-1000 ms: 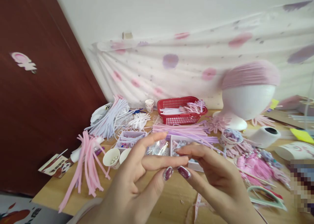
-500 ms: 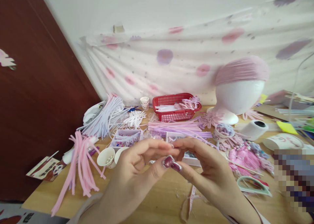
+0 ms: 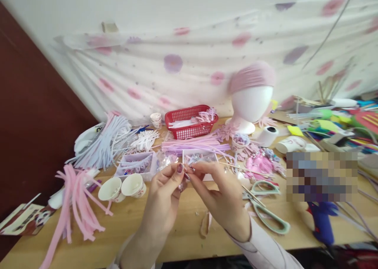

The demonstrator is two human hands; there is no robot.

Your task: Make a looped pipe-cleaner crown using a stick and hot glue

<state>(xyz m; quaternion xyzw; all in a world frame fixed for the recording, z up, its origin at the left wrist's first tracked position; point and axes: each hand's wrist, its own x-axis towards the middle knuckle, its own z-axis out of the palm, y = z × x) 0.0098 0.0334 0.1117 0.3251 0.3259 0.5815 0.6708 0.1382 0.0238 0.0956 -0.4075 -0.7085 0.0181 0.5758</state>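
Note:
My left hand (image 3: pixel 167 186) and my right hand (image 3: pixel 220 192) meet over the middle of the table, their fingertips pinched together. Between them is something small, partly hidden by the fingers and too blurred to name. Just behind the hands lie a white box (image 3: pixel 199 157) and a lilac box (image 3: pixel 136 164) with small pieces inside. Two paper cups (image 3: pixel 133 185) stand left of my left hand. Green-handled scissors (image 3: pixel 270 218) rest to the right of my right hand.
Pink fuzzy stems (image 3: pixel 79 206) lie at the left, pale ones (image 3: pixel 109 143) behind. A red basket (image 3: pixel 191 133) and a white foam head (image 3: pixel 251 104) with a pink cover stand at the back. A blue glue gun (image 3: pixel 323 222) is at the right.
The view has shifted right and back, showing more of the table's right side. My hands are lower in view, and their fingertips have drawn into a tighter pinch.

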